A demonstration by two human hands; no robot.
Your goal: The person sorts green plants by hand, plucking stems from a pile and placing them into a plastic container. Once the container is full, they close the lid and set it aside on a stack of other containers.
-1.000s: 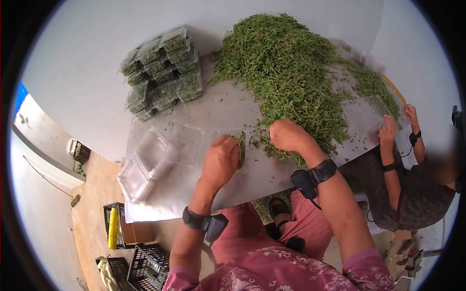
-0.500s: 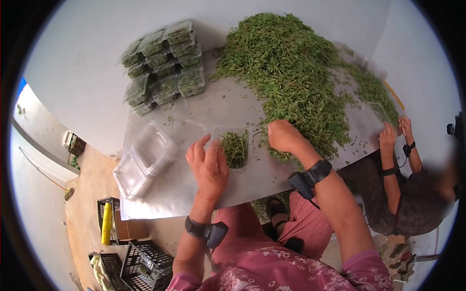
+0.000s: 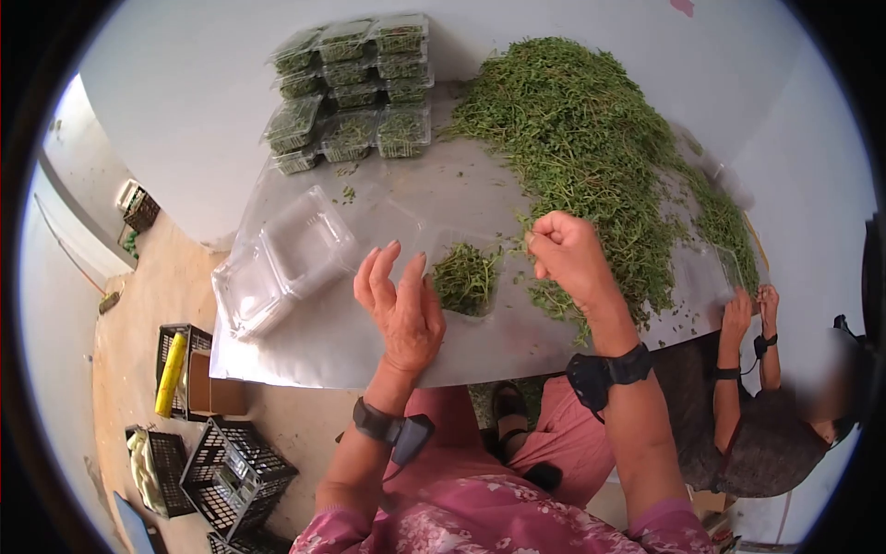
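Note:
My left hand [image 3: 401, 309] is raised with fingers spread, just left of an open clear plastic clamshell box. Loose green sprigs [image 3: 464, 279] lie in the box's tray, and its clear lid [image 3: 388, 222] is folded out behind my fingers. My right hand [image 3: 574, 261] is closed in a pinch between that box and a large heap of leafy green stems [image 3: 581, 138]. Thin green bits show at its fingertips, partly hidden by the fingers. Left of my left hand lie nested, open clamshell boxes [image 3: 286, 263].
Filled clamshells [image 3: 351, 88] are stacked at the table's back left, against the wall. To the right, another person's hands [image 3: 749, 316] hold a clear box at the table edge. Black crates [image 3: 238, 475] and a yellow roll [image 3: 171, 374] are on the floor at lower left.
The view has shifted. My right hand has lifted slightly from the heap's edge and turned, still pinched. My left hand remains beside the tray. The other person's hands now have a clear box.

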